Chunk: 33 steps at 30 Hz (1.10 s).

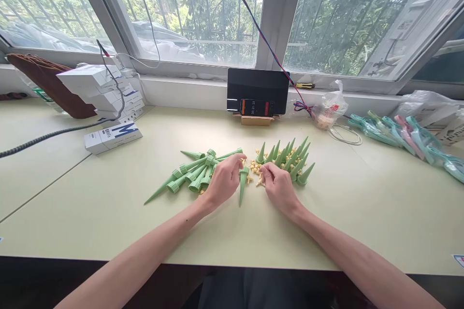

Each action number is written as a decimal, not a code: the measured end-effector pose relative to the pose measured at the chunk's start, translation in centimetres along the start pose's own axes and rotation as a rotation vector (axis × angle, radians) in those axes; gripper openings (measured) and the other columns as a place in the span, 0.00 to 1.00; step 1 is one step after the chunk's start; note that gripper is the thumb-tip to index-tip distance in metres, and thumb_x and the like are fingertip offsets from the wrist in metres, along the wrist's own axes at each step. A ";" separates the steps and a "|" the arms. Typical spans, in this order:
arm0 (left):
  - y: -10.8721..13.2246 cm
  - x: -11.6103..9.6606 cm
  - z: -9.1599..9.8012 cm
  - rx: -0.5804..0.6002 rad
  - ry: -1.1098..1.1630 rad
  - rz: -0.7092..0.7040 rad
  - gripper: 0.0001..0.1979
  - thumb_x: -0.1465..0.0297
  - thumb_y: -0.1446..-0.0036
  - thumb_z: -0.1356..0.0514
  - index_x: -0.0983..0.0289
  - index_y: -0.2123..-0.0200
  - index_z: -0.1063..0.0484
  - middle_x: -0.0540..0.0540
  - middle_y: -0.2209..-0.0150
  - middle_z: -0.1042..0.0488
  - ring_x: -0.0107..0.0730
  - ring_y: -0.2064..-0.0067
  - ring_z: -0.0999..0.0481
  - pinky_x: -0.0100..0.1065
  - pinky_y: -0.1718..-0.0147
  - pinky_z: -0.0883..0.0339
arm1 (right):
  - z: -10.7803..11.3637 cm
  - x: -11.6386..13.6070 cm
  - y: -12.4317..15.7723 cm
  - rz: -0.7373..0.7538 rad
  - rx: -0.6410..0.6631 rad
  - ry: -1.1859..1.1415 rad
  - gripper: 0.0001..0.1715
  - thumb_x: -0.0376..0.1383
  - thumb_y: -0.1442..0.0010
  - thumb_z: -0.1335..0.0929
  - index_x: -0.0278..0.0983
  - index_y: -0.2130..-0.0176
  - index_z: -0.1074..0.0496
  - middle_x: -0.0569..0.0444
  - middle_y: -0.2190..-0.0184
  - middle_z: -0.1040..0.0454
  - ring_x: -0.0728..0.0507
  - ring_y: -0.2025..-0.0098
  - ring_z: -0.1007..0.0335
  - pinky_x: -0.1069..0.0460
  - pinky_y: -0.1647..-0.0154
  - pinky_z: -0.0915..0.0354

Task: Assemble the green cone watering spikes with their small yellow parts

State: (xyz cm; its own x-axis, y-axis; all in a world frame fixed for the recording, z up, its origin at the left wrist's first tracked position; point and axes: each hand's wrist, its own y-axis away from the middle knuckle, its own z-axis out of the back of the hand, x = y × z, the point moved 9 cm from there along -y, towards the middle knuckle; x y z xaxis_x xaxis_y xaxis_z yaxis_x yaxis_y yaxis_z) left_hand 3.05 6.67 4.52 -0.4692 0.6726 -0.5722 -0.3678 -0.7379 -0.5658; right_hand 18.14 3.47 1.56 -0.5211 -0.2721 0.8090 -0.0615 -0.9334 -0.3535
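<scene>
- At the far left of the pale yellow-green tabletop [119, 222], a long brown bag [54, 84] is leaning beside a stack of white cardboard boxes [90, 77].
- Just in front of the stack, a white box with a blue letter M [112, 137] is lying flat, and a dark ribbed cable [72, 129] is running past it.
- Left of centre, a loose pile of light-green plastic spikes with ribbed caps [195, 176] is lying on its side, pointing in several directions.
- At the pile's right edge, the left hand [224, 176] is holding its fingers bent, tips close together; whether they are grasping anything cannot be told.
- Between the two hands, a single light-green capped spike [242, 186] is pointing toward the person, its cap near the left fingers.
- Behind, a black tablet [257, 87] is standing against the sill, with a dark phone [258, 107] propped before it on a small brown cardboard stand [255, 120].
- Small pale-yellow plastic pieces [255, 168] are lying in a heap just beside the right fingertips.
- The right hand [280, 183] is pinching thumb and finger together; anything between them is too small to tell.
- Beyond it, light-green pointed cones [306, 175] are standing upright in a cluster.
- Farther right, a knotted clear plastic bag [328, 108] is sitting near teal and pink straps [406, 133].
</scene>
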 end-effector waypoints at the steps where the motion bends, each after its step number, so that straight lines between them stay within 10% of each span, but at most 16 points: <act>1: 0.0 -0.1 0.1 -0.008 0.000 0.002 0.13 0.78 0.35 0.53 0.63 0.56 0.30 0.50 0.68 0.28 0.24 0.76 0.35 0.27 0.73 0.39 | 0.0 0.1 0.0 0.004 0.001 0.005 0.15 0.39 0.30 0.41 0.37 0.66 0.32 0.57 0.76 0.31 0.48 0.77 0.37 0.53 0.72 0.40; 9: 0.0 -0.4 -0.2 0.018 0.002 0.030 0.08 0.73 0.35 0.47 0.62 0.58 0.29 0.52 0.63 0.28 0.22 0.78 0.37 0.29 0.74 0.37 | -0.6 1.0 0.1 0.126 0.025 0.132 0.18 0.29 0.34 0.41 0.36 0.49 0.30 0.44 0.52 0.23 0.39 0.50 0.25 0.46 0.51 0.31; 33: 0.4 -0.6 -1.0 0.077 0.042 -0.001 0.07 0.76 0.38 0.45 0.62 0.62 0.28 0.50 0.66 0.29 0.20 0.78 0.39 0.28 0.76 0.40 | -1.2 0.2 -0.1 0.152 0.075 0.233 0.19 0.29 0.33 0.41 0.35 0.48 0.29 0.45 0.51 0.23 0.39 0.50 0.25 0.45 0.48 0.30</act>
State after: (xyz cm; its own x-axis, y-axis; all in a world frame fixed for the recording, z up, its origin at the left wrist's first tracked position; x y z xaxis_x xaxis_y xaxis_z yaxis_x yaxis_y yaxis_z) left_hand 4.02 6.05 4.06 -0.4352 0.6740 -0.5969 -0.4299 -0.7381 -0.5200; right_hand 17.05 3.81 1.19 -0.7016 -0.3576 0.6163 0.0916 -0.9030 -0.4197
